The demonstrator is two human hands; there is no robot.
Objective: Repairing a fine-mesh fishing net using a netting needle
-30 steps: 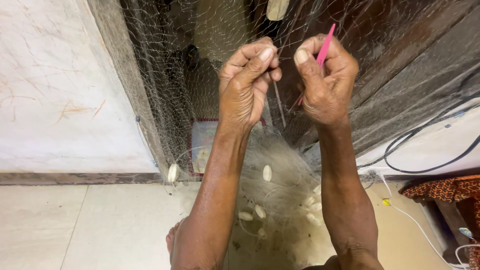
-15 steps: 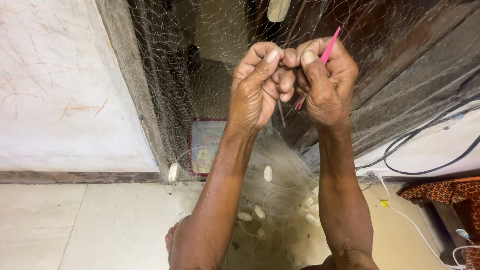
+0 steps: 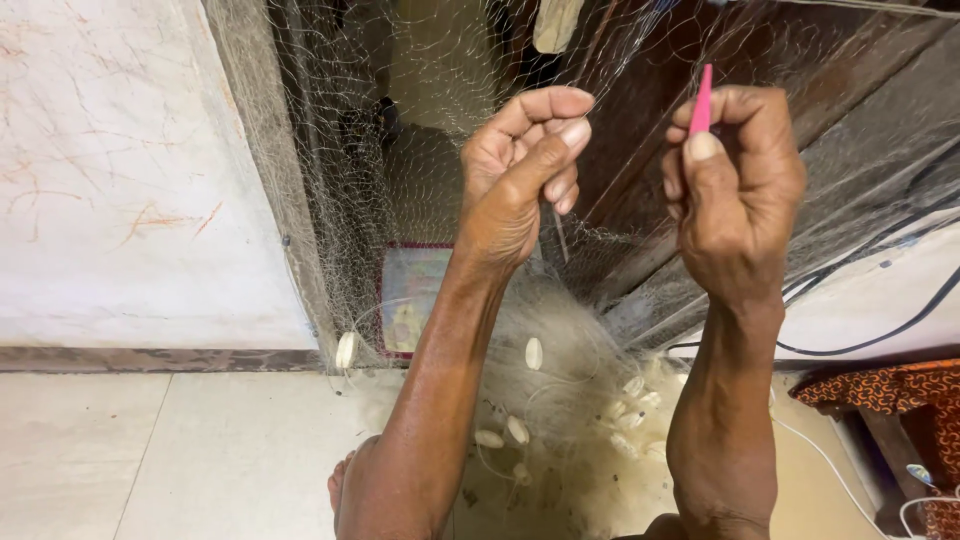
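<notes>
Fishing net hangs before both hands, heaped below wrists with white floats. Judged light, limp, snag-prone; pinch single strands. Left hand curled, fingertips pinching mesh. Right hand closed around pink netting needle, stiff, slim.

The left hand and right hand have drawn apart.

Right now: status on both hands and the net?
Left hand pinching fishing net mesh. Right hand shut on pink needle, apart from left. Net heap with white floats on floor; nothing blocking.
</notes>
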